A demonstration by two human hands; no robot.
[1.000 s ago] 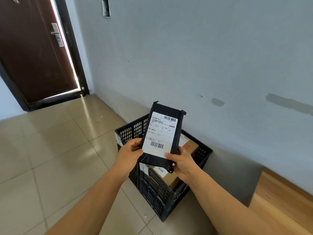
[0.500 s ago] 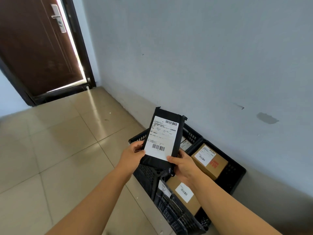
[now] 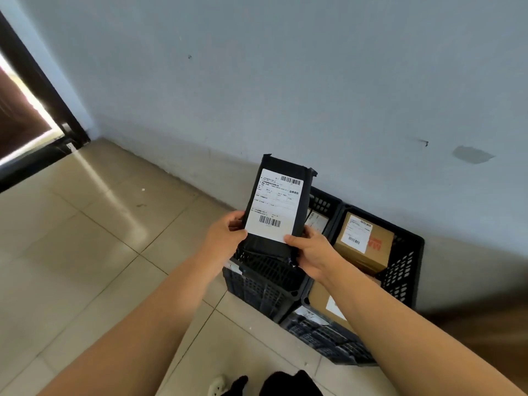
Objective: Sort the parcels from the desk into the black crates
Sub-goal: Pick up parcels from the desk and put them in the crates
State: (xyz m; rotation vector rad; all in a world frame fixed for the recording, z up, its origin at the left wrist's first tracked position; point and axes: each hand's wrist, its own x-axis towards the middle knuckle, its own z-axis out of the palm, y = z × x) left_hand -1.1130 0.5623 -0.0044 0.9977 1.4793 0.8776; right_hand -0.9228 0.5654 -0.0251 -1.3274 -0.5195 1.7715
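I hold the black poly mailer (image 3: 278, 207) over the left crate (image 3: 263, 284) — left hand (image 3: 224, 238) and right hand (image 3: 311, 252) pinching its lower corners. It looks light, soft, slippery — best gripped by the edges.

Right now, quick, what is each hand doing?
Left hand: fingers grip the black parcel at its lower left edge.
Right hand: fingers grip the same parcel at its lower right corner.
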